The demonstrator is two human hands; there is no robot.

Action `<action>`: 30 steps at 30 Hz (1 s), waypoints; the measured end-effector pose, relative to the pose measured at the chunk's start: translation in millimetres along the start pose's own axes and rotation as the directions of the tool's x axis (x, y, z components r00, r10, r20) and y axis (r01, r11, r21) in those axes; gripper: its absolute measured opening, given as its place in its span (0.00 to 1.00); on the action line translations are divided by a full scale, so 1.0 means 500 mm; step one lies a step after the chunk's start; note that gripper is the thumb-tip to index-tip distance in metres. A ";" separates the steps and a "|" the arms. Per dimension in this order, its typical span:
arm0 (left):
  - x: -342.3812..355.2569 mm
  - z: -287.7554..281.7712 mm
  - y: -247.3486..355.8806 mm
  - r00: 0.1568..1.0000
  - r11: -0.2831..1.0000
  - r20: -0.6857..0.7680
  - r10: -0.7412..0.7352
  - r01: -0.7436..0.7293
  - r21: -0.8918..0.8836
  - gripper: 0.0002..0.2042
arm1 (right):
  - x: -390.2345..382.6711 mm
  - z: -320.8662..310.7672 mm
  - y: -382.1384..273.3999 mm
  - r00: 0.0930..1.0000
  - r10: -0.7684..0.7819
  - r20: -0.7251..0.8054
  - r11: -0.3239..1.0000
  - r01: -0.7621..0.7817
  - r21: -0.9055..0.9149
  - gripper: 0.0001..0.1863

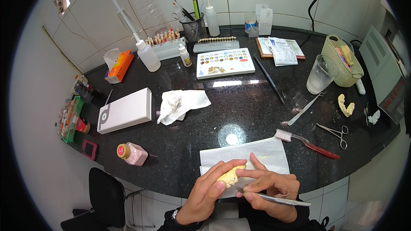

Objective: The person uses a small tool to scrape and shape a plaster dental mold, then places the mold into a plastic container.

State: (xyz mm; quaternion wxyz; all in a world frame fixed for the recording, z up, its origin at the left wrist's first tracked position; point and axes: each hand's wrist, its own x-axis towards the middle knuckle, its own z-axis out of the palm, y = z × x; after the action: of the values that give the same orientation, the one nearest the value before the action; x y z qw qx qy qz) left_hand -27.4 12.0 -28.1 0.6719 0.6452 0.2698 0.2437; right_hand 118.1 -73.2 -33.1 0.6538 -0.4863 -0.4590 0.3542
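Note:
Near the table's front edge, my left hand [206,191] grips a pale yellow dental plaster cast [230,177], with the thumb and fingers wrapped around it. My right hand [276,186] pinches a slim metal carving knife [284,200], whose handle points to the right. Its blade end reaches the underside of the cast; whether the tip touches cannot be made out. A right fingertip rests against the cast's right side. Beneath both hands lies a white paper sheet [274,156] on the black tabletop. Part of the cast is covered by my fingers.
On the right lie a red-handled toothbrush [317,146], a clamp [336,134], tweezers [305,109] and another cast piece [346,105]. A cloudy plastic cup [321,75] stands by a woven basket [342,70]. Leftward are crumpled tissue [182,105], a white box [125,111] and a pink-filled jar [135,154].

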 end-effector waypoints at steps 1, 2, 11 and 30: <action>0.000 0.001 0.000 1.000 1.000 0.000 0.004 -0.004 -0.005 0.30 | 0.000 0.001 0.001 1.000 -0.005 -0.006 1.000 0.005 0.003 0.03; 0.001 -0.001 0.001 1.000 1.000 0.012 0.000 0.000 -0.003 0.30 | -0.001 0.001 0.002 1.000 -0.010 -0.012 1.000 0.010 0.006 0.03; 0.002 -0.015 -0.015 0.994 0.997 0.084 0.074 -0.075 0.000 0.25 | 0.000 0.001 0.002 1.000 -0.018 -0.016 1.000 0.018 -0.014 0.03; 0.004 -0.014 -0.016 0.991 0.995 0.088 0.099 -0.099 0.000 0.24 | -0.001 0.001 0.004 1.000 -0.008 -0.030 1.000 0.008 0.005 0.04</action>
State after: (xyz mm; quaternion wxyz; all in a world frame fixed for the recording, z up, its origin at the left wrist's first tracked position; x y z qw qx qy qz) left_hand -30.6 18.0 -36.5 0.6689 0.6692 0.2083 0.2476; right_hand 117.5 -72.7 -35.0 0.6632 -0.4881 -0.4503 0.3452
